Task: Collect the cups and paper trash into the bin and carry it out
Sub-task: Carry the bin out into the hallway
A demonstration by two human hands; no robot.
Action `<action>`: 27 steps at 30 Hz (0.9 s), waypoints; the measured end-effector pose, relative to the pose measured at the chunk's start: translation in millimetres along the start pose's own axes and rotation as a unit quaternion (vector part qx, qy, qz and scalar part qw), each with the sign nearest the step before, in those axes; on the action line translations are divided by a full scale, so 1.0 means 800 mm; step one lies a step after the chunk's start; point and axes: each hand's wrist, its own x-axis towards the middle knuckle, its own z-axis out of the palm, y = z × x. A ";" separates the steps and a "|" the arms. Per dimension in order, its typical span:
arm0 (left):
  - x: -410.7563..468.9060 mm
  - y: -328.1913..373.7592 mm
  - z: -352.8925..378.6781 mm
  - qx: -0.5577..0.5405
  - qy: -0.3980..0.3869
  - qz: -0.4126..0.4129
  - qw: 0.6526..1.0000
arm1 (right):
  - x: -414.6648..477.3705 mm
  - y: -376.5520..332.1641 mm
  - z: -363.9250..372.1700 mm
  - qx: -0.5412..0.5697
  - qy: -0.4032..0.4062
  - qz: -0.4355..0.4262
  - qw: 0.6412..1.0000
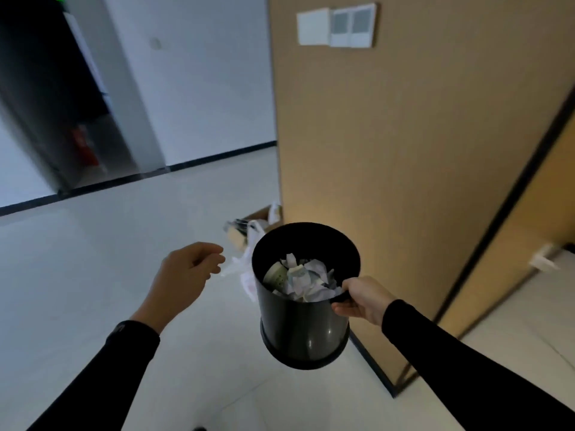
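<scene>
Trainee: Progress first. How far along does this look?

Supervisor: Collecting looks done, I'd judge. The bin (303, 325) has crumpled paper trash (311, 281) heaped inside, with a pale cup (275, 276) lying against the left inner wall. What's left is the carrying out, and that seems under way: the bin hangs off the floor (124, 259) in what looks like a corridor, beside a tall wooden panel (404, 150).

Trainee: Is anything waiting to be picked up?

Supervisor: Not that I can tell. A cardboard box (258, 217) and a plastic bag (249, 269) sit on the floor behind the bin, against the panel. Whether they belong to this job I can't say.

Trainee: And the hands?

Supervisor: The right hand (361, 298) reaches forward with the arm extended, fingers curled tight round the bin's near-right rim. That one grip carries the whole load, so the bin tips, with its mouth leaning toward the person.

Trainee: The other one?

Supervisor: The left hand (186, 272) is held out left of the bin, apart from it. Its fingers are loosely curled, holding nothing.
</scene>
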 end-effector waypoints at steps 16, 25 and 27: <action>0.360 -0.151 0.293 0.058 -0.431 0.033 0.900 | 0.247 0.126 -0.001 0.331 0.321 0.226 0.858; 0.398 -0.283 0.471 0.060 -0.518 0.025 0.853 | 0.406 0.273 0.029 0.407 0.363 0.262 0.796; 0.390 -0.327 0.509 0.070 -0.536 0.020 0.841 | 0.443 0.323 0.033 0.407 0.367 0.268 0.792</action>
